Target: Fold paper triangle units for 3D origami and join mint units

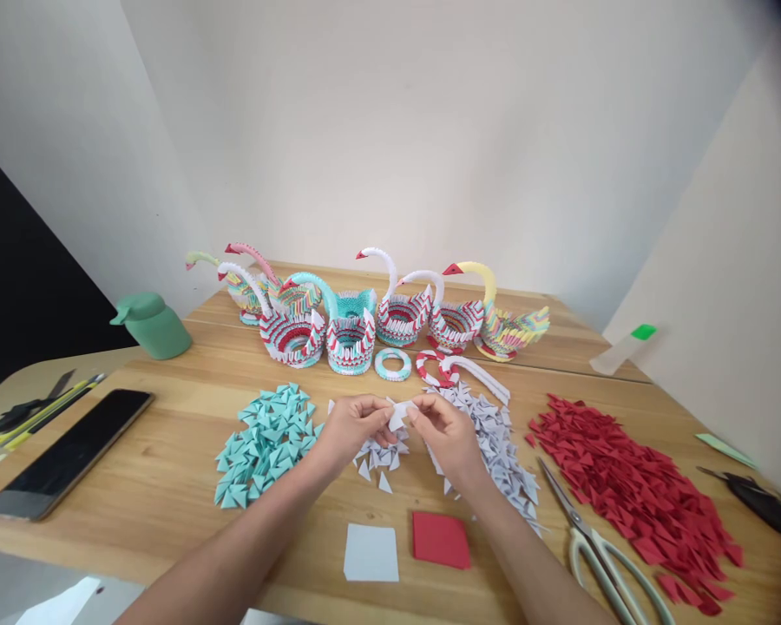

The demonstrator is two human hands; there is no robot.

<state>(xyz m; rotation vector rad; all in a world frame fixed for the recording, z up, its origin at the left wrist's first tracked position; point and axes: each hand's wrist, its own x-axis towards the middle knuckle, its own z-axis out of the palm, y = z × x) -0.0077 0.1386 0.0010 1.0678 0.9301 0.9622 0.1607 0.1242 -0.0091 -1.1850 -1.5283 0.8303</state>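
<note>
Between my two hands is a small white folded paper piece, held above the table. My left hand pinches its left side, and my right hand pinches its right side. Below them lies a small heap of white folded triangles. A larger pile of pale triangles spreads partly behind my right hand and forearm. Nearer to me, a stack of white paper squares sits beside a stack of red paper squares.
Turquoise triangles are heaped left, red triangles right. Scissors lie by the red pile. Several paper swans stand behind two paper rings. A phone and a green container are at left, a glue bottle at right.
</note>
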